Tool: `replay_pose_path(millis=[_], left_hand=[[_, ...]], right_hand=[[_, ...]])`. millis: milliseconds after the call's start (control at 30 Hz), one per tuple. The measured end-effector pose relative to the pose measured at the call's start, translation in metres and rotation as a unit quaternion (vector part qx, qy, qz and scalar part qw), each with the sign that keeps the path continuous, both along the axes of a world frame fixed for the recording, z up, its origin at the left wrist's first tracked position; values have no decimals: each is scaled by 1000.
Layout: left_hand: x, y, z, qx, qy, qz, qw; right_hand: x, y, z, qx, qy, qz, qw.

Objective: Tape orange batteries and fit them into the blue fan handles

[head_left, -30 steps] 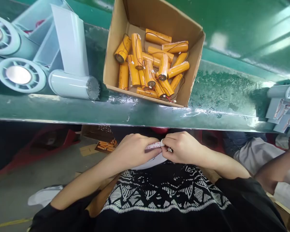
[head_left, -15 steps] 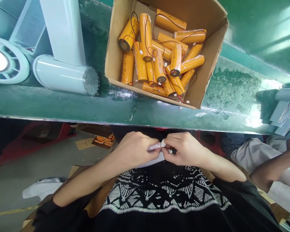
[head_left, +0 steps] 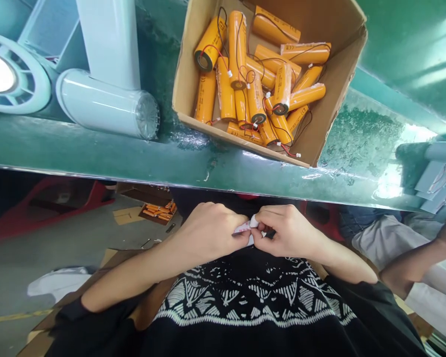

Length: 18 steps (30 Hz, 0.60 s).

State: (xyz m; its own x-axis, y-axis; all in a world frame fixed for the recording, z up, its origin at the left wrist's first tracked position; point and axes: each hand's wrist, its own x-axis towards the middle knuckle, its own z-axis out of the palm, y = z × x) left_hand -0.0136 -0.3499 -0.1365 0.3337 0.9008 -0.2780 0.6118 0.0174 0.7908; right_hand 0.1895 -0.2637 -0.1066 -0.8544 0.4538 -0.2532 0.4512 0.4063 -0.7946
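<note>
Just in front of my body, below the table edge, my two hands meet. My left hand [head_left: 217, 230] is closed, its thumb and fingers pinching a white strip with pinkish-red print [head_left: 241, 228], which looks like backed adhesive tape. Fingertips of my right hand [head_left: 280, 230] are pinched at the strip's right end, close against the left thumb. A white wrap [head_left: 253, 221] covers a fingertip of the right hand. Part of a pale piece [head_left: 250, 240] shows below the strip between the hands; the rest is hidden.
On the green table [head_left: 141, 168] stands a cardboard box [head_left: 241, 144] of orange battery packs [head_left: 238, 54] with thin wires. Pale blue plastic housings [head_left: 104, 104] lie at left, more [head_left: 440, 173] at right. A co-worker's arm [head_left: 416, 258] is at right. On the floor sits another battery box [head_left: 158, 212].
The view has shifted, so the cardboard box appears farther right. My hands stay pinched together, with less of the printed strip and the pale piece below it showing.
</note>
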Motion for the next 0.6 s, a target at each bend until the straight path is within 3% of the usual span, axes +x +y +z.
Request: replay_pose_path(millis=[100, 333, 600], left_hand=[[4, 0, 0, 16, 0, -15, 1000], [10, 2, 1, 10, -2, -32, 999], [12, 14, 10, -14, 32, -80, 996]], right_hand=[[1, -1, 0, 14, -11, 12, 1000], [5, 8, 3, -89, -29, 8, 996], [8, 13, 22, 45, -71, 117, 990]])
